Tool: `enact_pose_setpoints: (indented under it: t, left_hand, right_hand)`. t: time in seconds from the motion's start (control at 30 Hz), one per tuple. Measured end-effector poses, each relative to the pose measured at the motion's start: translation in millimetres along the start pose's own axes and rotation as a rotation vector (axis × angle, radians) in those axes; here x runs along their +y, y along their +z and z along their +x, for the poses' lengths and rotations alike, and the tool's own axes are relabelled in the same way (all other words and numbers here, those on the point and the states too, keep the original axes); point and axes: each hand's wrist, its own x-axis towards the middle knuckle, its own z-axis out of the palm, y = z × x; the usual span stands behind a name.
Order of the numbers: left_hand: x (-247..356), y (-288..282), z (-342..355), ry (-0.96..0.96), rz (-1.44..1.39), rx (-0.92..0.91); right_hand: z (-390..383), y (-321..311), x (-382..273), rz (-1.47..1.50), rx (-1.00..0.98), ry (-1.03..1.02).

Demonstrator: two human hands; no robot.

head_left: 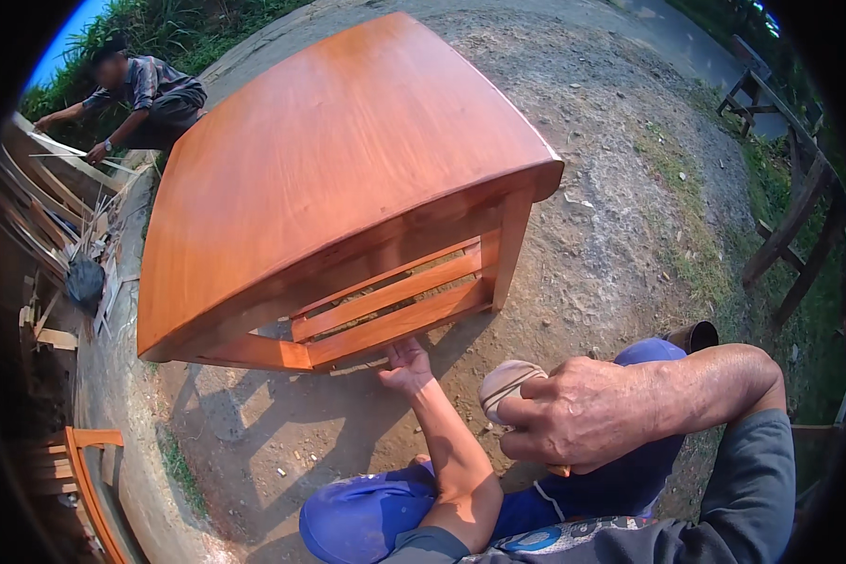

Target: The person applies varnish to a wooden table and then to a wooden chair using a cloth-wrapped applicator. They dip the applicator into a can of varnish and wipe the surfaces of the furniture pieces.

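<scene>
A varnished orange-brown wooden table (pixel 348 122) stands tilted before me, its broad glossy top turned up. Two slatted shelf boards (pixel 395 324) run beneath the top. My left hand (pixel 407 367) is palm up at the underside of the lowest board, its fingers curled against the edge and partly hidden. Closer to me on the right, my right hand (pixel 578 409) is closed around a beige wad of cloth (pixel 509 387), held apart from the table. A small orange-brown tip pokes out below that hand; I cannot make out what it belongs to.
A dark can (pixel 694 336) stands beyond my right knee. At far left a person (pixel 146 99) crouches, handling thin strips near scrap wood (pixel 52 207). An orange wooden chair part (pixel 89 470) is at lower left. A wooden trestle (pixel 799 226) stands at right on dirt ground.
</scene>
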Motion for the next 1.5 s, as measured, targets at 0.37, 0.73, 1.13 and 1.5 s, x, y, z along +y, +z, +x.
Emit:
enact_pose_setpoints:
  t: [0.37,0.73,1.13,1.5]
  left_hand:
    - [-11.0,158.6,-87.0,0.725,0.526,-0.171]
    - [-46.1,311.5,-65.3,0.080,0.113,-0.858]
    - [-27.9,315.6,-28.0,0.093,0.142,-0.740]
    - [17.9,295.9,-3.4,0.117,0.367,-0.671]
  right_hand:
    - [-37.3,-14.3,-11.9,-0.039,0.150,-0.127]
    - [-71.7,-31.5,-37.9,0.012,0.058,-0.055]
    - [-56.9,-37.6,-40.7,-0.049,-0.002,-0.009]
    - [-78.2,-34.3,-17.8,0.036,-0.015,-0.004]
